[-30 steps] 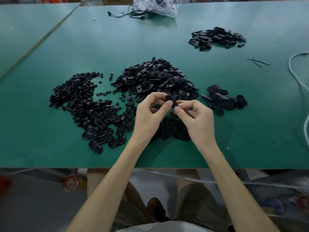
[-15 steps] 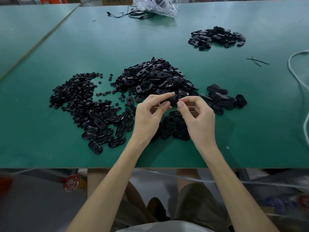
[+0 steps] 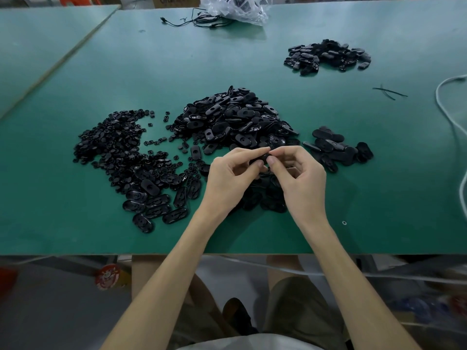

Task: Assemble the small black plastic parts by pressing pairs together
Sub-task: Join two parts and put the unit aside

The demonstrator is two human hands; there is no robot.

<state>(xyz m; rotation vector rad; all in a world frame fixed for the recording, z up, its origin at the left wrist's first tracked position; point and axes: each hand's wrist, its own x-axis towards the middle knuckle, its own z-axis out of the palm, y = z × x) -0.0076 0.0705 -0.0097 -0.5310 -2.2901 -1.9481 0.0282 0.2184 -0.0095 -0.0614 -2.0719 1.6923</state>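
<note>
Left hand [image 3: 227, 178] and right hand [image 3: 300, 180] pinching black part [image 3: 262, 159], clear bag [image 3: 249, 11] holding dark items

Stretched in over the near edge of the table [image 3: 75, 223] on two bare forearms [image 3: 161, 286], angled toward each other. Brought together fingertip to fingertip, left hand [image 3: 227, 173] against right hand [image 3: 300, 178], wrists well apart. Pinching one small black part [image 3: 264, 157] from both ends, with left index laid straight along its top, right thumb and index curled at the other end, remaining fingers [image 3: 290, 170] loosely bent
</note>
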